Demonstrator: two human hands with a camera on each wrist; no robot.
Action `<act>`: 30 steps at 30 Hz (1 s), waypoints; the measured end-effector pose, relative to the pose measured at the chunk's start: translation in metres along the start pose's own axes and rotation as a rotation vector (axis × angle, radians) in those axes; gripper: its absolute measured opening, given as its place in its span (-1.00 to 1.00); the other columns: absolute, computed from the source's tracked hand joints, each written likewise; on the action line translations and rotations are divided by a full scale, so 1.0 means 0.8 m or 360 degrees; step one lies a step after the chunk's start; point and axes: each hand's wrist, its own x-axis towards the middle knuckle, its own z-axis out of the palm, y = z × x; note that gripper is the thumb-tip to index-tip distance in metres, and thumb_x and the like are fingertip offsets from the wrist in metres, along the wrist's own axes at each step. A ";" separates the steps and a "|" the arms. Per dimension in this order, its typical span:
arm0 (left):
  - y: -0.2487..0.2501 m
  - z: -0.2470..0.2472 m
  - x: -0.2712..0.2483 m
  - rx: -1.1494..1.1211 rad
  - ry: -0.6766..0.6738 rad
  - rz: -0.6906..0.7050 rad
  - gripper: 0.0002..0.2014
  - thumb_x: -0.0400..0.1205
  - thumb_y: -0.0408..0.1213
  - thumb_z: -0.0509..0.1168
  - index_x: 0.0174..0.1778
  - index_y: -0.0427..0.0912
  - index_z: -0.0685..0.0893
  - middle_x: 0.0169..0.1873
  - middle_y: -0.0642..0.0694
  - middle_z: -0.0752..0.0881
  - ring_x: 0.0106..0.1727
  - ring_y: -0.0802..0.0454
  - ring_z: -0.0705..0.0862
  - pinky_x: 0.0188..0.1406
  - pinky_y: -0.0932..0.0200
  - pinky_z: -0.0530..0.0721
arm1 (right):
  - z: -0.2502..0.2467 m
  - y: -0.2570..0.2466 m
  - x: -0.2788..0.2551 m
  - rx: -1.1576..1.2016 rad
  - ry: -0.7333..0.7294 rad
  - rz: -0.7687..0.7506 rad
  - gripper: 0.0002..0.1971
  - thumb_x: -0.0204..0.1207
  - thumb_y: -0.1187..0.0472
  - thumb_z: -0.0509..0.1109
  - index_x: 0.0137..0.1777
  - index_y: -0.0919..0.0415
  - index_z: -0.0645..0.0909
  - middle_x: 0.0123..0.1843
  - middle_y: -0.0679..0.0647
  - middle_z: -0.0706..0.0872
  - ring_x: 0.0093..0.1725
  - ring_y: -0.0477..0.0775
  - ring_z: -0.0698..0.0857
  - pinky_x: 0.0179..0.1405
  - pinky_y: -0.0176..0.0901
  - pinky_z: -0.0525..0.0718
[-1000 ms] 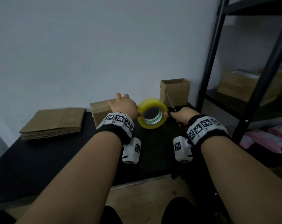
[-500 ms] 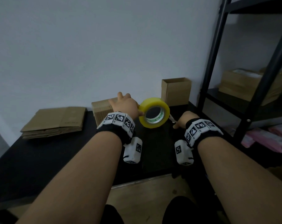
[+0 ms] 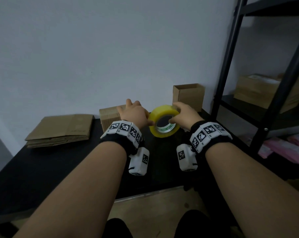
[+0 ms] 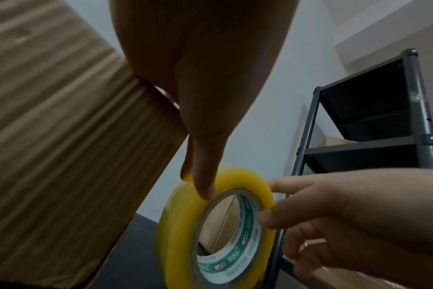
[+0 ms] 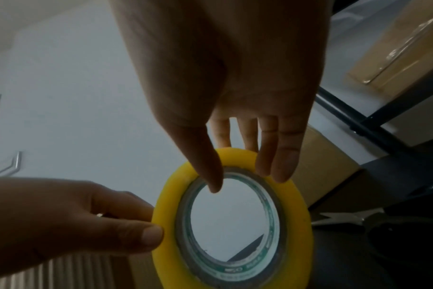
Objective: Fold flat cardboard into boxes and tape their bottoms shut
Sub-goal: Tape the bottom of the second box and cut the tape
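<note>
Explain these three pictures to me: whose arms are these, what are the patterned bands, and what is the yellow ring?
No machine here: a person works with bare hands. The patterned wristbands carry small cameras. One picture comes from a head camera looking down; the other two look along each hand.

Both the left hand and the right hand hold a yellow tape roll above a black table. On the table lie a stack of flat cardboard, a folded box under the left hand, and an open box by the wall.

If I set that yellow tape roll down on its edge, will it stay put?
Probably not: the tape roll is a round ring, so on edge it would likely roll on the smooth black table. It looks rigid, keeping shape while left hand and right hand pinch it.
</note>
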 end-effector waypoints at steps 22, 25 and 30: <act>-0.032 0.000 -0.011 -0.0389 0.0094 0.0105 -0.26 0.51 -0.09 0.41 0.61 0.09 0.26 0.56 -0.05 0.30 0.54 -0.14 0.25 0.49 -0.21 0.20 | 0.011 0.020 -0.011 -0.0399 0.0618 0.0038 -0.81 0.53 0.38 0.27 0.13 0.26 0.45 0.06 0.22 0.66 0.05 0.30 0.67 -0.13 -0.04 0.51; -0.034 0.001 -0.010 -0.0483 0.0131 0.0097 -0.21 0.49 -0.18 0.40 0.63 0.17 0.20 0.49 -0.08 0.38 0.49 -0.13 0.32 0.50 -0.20 0.27 | 0.012 0.023 -0.016 -0.0450 0.0569 0.0037 -0.80 0.52 0.42 0.25 0.12 0.28 0.45 0.06 0.22 0.64 0.05 0.31 0.67 -0.05 0.05 0.62; -0.037 -0.001 -0.015 -0.0608 0.0152 0.0114 -0.11 0.46 -0.27 0.40 0.65 0.23 0.09 0.18 -0.03 0.52 0.31 -0.08 0.48 0.39 -0.17 0.43 | 0.016 0.016 -0.022 -0.0660 0.0257 0.0194 -0.61 0.49 0.36 0.41 0.28 0.24 0.40 0.28 0.21 0.46 0.14 0.32 0.62 -0.11 0.06 0.55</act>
